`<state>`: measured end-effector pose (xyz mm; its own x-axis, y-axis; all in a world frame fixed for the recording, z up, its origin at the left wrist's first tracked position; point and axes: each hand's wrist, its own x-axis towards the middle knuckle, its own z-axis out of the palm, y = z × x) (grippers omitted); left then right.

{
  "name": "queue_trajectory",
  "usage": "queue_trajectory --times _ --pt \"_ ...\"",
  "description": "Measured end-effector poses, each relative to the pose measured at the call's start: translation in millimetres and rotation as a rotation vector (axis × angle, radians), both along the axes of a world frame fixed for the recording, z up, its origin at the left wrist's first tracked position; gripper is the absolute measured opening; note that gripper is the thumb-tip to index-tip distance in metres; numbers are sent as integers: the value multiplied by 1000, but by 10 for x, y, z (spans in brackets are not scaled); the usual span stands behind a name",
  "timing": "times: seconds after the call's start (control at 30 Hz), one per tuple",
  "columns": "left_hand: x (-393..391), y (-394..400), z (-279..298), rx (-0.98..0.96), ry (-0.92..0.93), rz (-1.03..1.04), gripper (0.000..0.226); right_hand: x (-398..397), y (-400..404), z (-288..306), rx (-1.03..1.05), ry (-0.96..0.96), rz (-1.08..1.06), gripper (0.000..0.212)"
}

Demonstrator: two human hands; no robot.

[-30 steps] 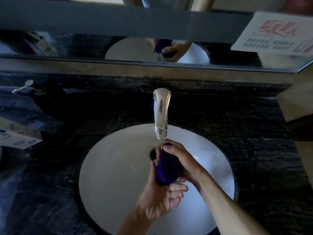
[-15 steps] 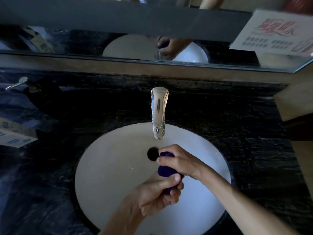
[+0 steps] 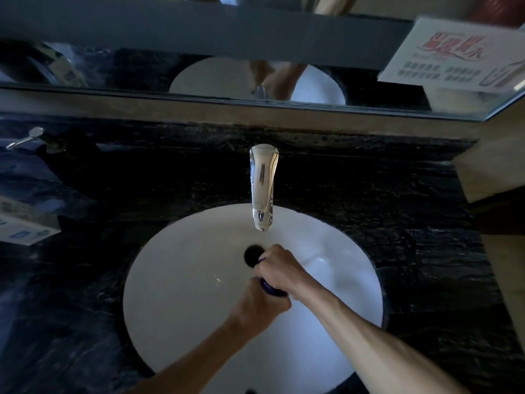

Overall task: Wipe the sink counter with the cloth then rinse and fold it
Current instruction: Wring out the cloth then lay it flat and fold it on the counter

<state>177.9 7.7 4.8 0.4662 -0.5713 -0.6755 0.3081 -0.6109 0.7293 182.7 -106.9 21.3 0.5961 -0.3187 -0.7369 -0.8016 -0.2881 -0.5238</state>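
Note:
Over the white round sink (image 3: 181,294), both my hands grip a rolled dark purple cloth (image 3: 270,288). Only a short strip of the cloth shows between them. My right hand (image 3: 279,270) wraps the far end, just beside the dark drain hole (image 3: 251,254). My left hand (image 3: 260,307) clasps the near end, its back turned up. The chrome faucet (image 3: 262,186) stands behind the hands, with no water visible from its spout. Black marble counter (image 3: 397,211) surrounds the sink.
A soap dispenser spout (image 3: 27,139) sits at the back left of the counter. A white and blue box (image 3: 22,227) lies at the left edge. A mirror (image 3: 199,69) runs along the back, with a printed card (image 3: 454,58) at upper right.
The hands have dropped lower into the sink and turned against each other on the cloth. The left hand has rolled from palm-up to back-up, and much less of the cloth shows.

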Motion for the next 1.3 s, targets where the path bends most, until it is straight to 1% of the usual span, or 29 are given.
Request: queue_trajectory --times 0.07,0.1,0.17,0.2,0.27,0.33,0.4,0.5,0.53,0.57,0.63,0.73,0.8,0.9,0.93,1.0,1.03,1.07,1.17,1.3 --pt "-19 9 -34 7 -23 -5 43 -28 16 -15 -21 5 28 31" --pt "-29 8 -31 4 -34 -8 39 -29 2 -1 -34 -17 43 33" --pt "-3 -34 -39 -61 -43 -10 21 -24 -31 56 -57 -89 41 40" --pt "46 -67 -18 -83 -40 18 18 -6 -55 87 -48 -124 21 40" --pt "104 -65 20 -121 1 111 13 8 -111 124 43 -181 -126 37" --pt "104 -4 86 -200 20 237 25 -22 -134 143 147 -213 -334 32" --pt "57 100 123 -240 -16 272 37 -85 -100 171 202 -196 -473 29" --pt "-37 235 116 -290 -62 290 72 -198 15 229 219 -146 -560 36" --pt "-46 267 103 -291 -72 294 79 -238 56 254 227 -142 -576 39" --pt "-55 302 94 -296 -90 277 78 -278 92 281 241 -140 -598 41" --pt "-64 360 161 -269 -159 199 65 -359 165 340 263 -138 -645 42" --pt "-73 428 260 -242 -214 128 63 -472 269 425 250 -148 -743 40" --pt "-88 499 363 -262 -195 163 51 -540 329 482 246 -211 -779 45" --pt "-145 623 548 -363 -121 283 24 -635 436 576 247 -332 -789 53" --pt "-176 659 604 -382 -80 330 24 -670 487 603 251 -375 -771 54" --pt "-218 715 637 -373 -7 404 42 -735 591 641 294 -453 -725 50" --pt "-221 743 637 -359 6 431 47 -774 634 644 333 -479 -714 48" --pt "-212 781 645 -347 0 456 47 -824 671 650 388 -508 -718 49" --pt "-204 905 686 -335 -91 516 30 -1004 773 687 558 -608 -750 47" --pt "-290 1046 769 -364 -248 512 23 -1166 984 774 598 -740 -741 30"
